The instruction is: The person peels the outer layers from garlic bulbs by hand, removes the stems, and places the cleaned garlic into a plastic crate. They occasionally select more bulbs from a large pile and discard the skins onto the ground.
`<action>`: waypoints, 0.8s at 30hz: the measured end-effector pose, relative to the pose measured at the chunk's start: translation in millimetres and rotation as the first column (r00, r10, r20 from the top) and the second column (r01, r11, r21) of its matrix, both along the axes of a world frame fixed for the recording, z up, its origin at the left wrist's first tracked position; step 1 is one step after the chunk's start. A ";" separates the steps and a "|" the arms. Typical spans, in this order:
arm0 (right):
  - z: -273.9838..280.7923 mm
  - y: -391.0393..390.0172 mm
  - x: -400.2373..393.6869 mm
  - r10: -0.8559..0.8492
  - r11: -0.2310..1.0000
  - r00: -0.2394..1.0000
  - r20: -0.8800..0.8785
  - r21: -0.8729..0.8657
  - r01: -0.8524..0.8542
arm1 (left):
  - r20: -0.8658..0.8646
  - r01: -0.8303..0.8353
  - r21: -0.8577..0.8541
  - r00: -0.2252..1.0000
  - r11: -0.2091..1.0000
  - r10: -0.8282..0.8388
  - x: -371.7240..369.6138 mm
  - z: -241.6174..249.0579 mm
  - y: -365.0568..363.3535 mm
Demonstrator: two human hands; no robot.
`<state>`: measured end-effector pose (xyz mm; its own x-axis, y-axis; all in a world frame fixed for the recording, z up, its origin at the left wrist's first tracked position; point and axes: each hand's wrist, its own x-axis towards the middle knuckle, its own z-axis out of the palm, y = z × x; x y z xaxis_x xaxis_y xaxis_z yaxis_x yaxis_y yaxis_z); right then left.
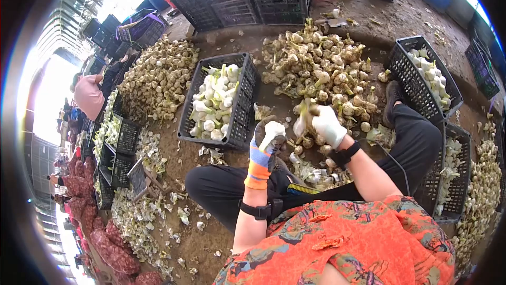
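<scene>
My left hand [269,140], in a dark-palmed glove with a blue and orange cuff, is closed around a white peeled garlic bulb [273,131]. To its right, my right hand [328,126] wears a white glove and reaches over the near edge of the unpeeled garlic pile [321,64]. Its fingers are blurred beside a garlic bulb [301,119], and whether they grip it is unclear. A black crate [248,103] of cleaned white garlic stands to the left of the pile.
Another black crate [448,107] of white garlic is at the right, with one more crate [464,179] below it. A second garlic heap [158,77] lies left. A person in pink [88,96] sits farther left, near red mesh sacks [108,245]. Peeled skins [142,216] litter the ground.
</scene>
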<state>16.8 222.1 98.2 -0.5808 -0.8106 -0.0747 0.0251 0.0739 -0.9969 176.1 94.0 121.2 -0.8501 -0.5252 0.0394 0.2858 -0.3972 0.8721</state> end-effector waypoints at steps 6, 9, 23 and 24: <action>58.8 8.5 23.9 0.102 0.984 0.961 -0.259 0.168 -0.059 | 0.069 -0.062 -0.557 0.990 0.828 0.120 -2.5 -19.8 -3.0; 67.8 -0.9 25.8 0.050 0.999 0.784 -0.619 0.039 -0.033 | 0.147 -0.026 -0.518 0.982 0.855 0.119 -3.1 -7.6 3.2; 45.9 -18.7 49.2 -0.086 0.990 0.761 -0.643 -0.138 -0.005 | 0.066 -0.303 -0.134 0.947 0.943 0.314 -1.8 -32.0 -8.0; 45.0 -19.5 52.0 -0.086 0.989 0.754 -0.651 -0.147 -0.015 | 0.095 -0.348 -0.101 0.929 0.932 0.357 -3.3 -33.4 -7.9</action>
<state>68.8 202.6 143.3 -0.4750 -0.7609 0.4421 -0.6371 -0.0493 -0.7692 172.9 86.1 87.8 -0.6122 -0.7906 0.0113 0.2946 -0.2148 0.9312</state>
